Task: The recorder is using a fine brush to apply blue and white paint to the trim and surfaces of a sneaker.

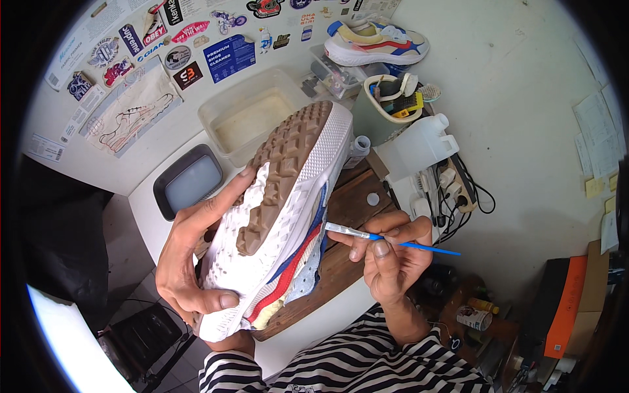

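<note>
My left hand point(196, 262) grips a sneaker point(282, 242) by its sole, thumb and fingers spread across the white midsole. The shoe is tilted so its brown lugged outsole point(288, 150) faces up and left; blue, red, cream and pale blue upper panels show on the right side. In my right hand point(396, 252) a thin blue-handled paintbrush point(373, 236) is pinched between thumb and fingers. Its whitish bristles point left and lie at the shoe's side, by the edge of midsole and upper; whether they touch I cannot tell. A small open bottle point(358, 149) stands behind the shoe, partly hidden.
Beneath lies a wooden board point(354, 196) with a round white cap point(373, 198). Around it are a dark tray point(188, 180), a clear plastic tub point(246, 111), a white jug point(419, 147), a brush-filled container point(390, 98), a power strip point(464, 187) and another sneaker point(377, 42).
</note>
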